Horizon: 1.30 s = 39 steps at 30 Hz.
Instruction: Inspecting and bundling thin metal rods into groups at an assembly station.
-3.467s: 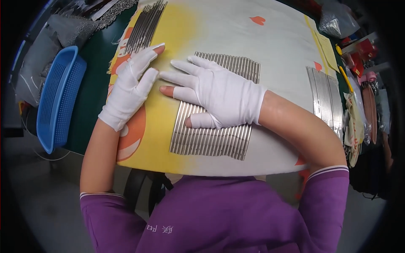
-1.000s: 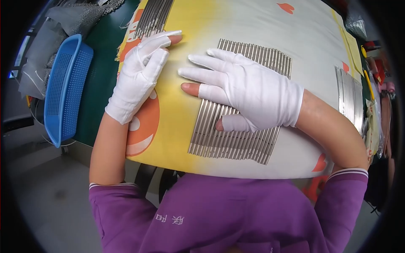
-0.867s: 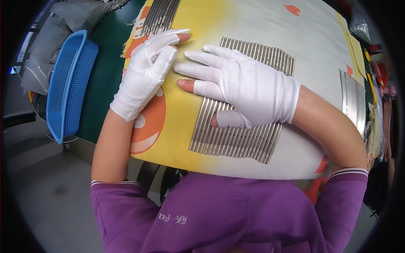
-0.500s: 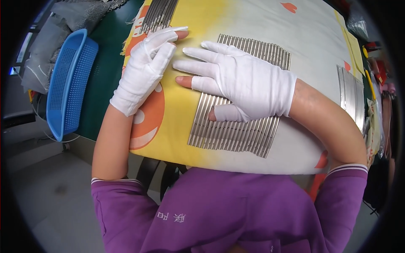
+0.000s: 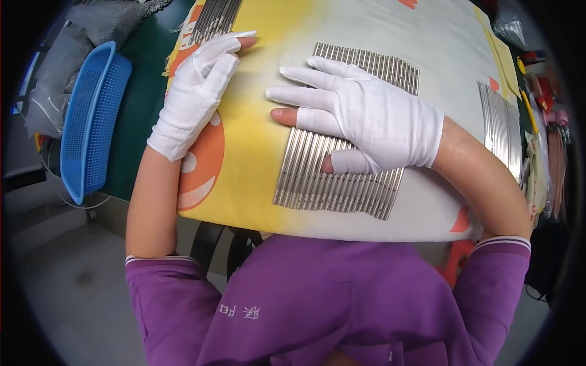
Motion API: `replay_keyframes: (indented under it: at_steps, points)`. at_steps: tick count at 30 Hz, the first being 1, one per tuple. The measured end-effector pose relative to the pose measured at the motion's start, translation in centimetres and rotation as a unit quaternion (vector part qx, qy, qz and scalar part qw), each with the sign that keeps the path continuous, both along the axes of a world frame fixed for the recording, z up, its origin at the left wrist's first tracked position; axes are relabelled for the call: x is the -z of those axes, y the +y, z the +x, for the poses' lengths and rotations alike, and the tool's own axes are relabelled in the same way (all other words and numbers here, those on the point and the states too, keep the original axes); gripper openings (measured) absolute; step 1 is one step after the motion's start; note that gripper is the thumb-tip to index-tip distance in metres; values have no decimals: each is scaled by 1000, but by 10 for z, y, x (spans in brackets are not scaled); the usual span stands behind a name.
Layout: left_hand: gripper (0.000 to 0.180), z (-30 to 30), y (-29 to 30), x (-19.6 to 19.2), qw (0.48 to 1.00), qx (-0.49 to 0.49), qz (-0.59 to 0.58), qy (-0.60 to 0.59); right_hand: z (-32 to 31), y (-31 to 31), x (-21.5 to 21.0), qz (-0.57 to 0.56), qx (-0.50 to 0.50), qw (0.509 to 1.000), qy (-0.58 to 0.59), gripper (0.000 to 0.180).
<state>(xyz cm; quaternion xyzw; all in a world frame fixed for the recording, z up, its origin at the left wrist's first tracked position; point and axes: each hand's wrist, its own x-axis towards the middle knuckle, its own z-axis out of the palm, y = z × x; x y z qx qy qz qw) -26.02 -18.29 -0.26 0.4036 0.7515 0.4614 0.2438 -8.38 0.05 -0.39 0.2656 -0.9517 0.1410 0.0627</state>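
Landmark: central row of metal rods point(image 5: 339, 177), laid side by side on a printed cloth point(image 5: 445, 67), directly in front of the wearer's purple shirt point(image 5: 329, 274). Right hand point(image 5: 366, 116), white-gloved, lies across the middle of the row, palm down, fingers extended and thumb splayed; bare index tip and thumb tip show. It spans the rods without gripping them. Fingers project past the row's left edge.

Left hand point(image 5: 198, 91), likewise gloved, is left of the row and apart from the right hand; fingers are loosely bent, thumb clear of them, nothing visible in its grasp. Its fingers are near a second bundle of rods point(image 5: 215, 18), far left of the row; contact cannot be determined. Well right of the row: a set of thin metal strips or rods point(image 5: 500, 122). Well left: a blue perforated basket point(image 5: 97, 116).
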Motion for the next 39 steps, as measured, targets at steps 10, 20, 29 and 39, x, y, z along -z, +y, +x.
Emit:
replay_keyframes:
  at_steps: [10,20,29,39]
  points:
    - [29,-9,0,15,998,14,41,46,15,7,2,-7,3,1000,-10,64]
    - [34,-6,-1,15,998,-43,-3,38,35,16,2,-23,10,1000,-2,61]
    - [34,-17,-4,18,989,-5,4,145,52,25,5,-31,8,999,-8,65]
    - [33,-25,-5,24,983,35,32,180,76,35,6,-40,10,999,28,67]
